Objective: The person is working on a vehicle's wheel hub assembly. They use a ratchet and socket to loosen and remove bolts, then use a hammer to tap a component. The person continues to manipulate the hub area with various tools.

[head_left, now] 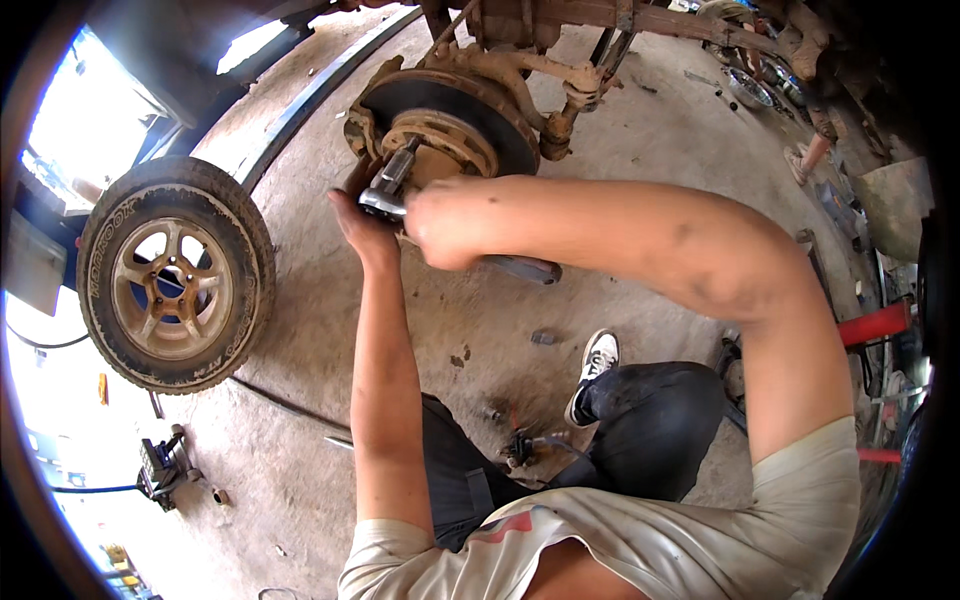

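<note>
A ratchet wrench (382, 203) with a long socket (400, 165) points at the hub (430, 150) of a rusty brake disc (505, 125). My right hand (443, 222) is closed around the wrench's handle, whose dark end (525, 268) sticks out past my wrist. At the wrench head, my left hand (364, 222) is cupped against it, with its fingers partly hidden behind the tool. Whether the socket sits on a nut cannot be made out.
An off-road wheel (180, 278) stands on the left. Beneath the vehicle's rusty frame (680, 35), suspension parts (570, 95) adjoin the disc. A dark socket-like piece (543, 337) and an air tool (520, 447) lie on the concrete floor. Red bars (875, 323) jut in at the right.
</note>
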